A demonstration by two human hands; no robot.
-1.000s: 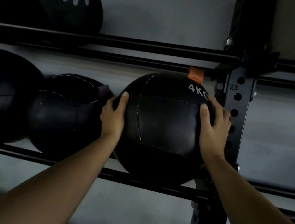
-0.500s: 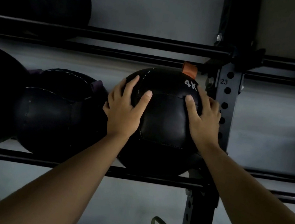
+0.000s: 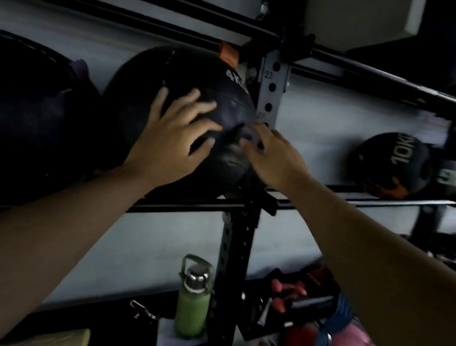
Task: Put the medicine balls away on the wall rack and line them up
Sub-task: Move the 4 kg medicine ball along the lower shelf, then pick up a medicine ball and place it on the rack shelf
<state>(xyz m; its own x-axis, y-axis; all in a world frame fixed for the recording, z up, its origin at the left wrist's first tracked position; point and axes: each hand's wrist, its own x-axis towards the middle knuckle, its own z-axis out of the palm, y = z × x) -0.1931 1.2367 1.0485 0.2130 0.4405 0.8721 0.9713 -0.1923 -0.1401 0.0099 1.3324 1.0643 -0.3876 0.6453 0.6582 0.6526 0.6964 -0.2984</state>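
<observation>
Your left hand (image 3: 171, 138) lies open-palmed on the 4KG ball (image 3: 178, 119), right hand (image 3: 274, 157) open beside it; release carelessly and it may roll off the rack rail (image 3: 187, 205).

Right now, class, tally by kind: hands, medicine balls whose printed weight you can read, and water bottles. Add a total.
Hands: 2, the left hand and the right hand, both on one ball
Balls with a readable weight: 2, the 4KG ball and the 10KG ball
Water bottles: 1, the green bottle
Total: 5
</observation>
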